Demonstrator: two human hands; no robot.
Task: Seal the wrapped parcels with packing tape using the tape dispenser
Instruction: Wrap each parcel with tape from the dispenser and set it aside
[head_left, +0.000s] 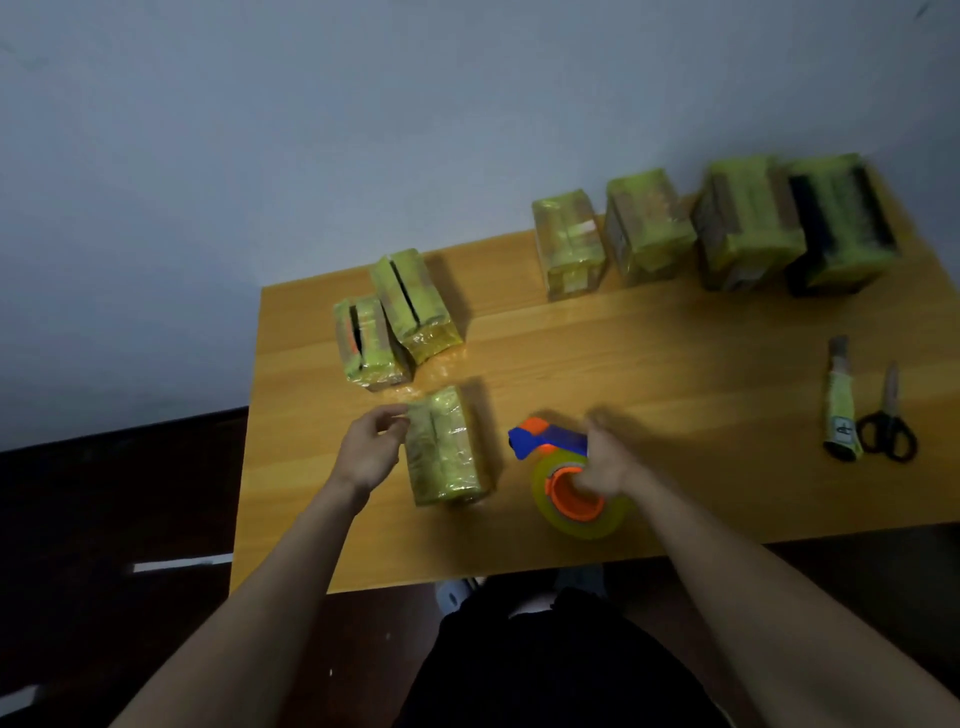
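Your right hand (605, 465) grips the tape dispenser (563, 475) on the table (675, 364), near edge; your left hand (371, 449), fingers loosely curled, touches the parcel (447, 447) just left of it; six more parcels sit farther back.

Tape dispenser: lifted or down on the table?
Cannot tell for sure. The tape dispenser, gripped by the right hand, looks low over the table, beside the nearest parcel; contact is blurred.
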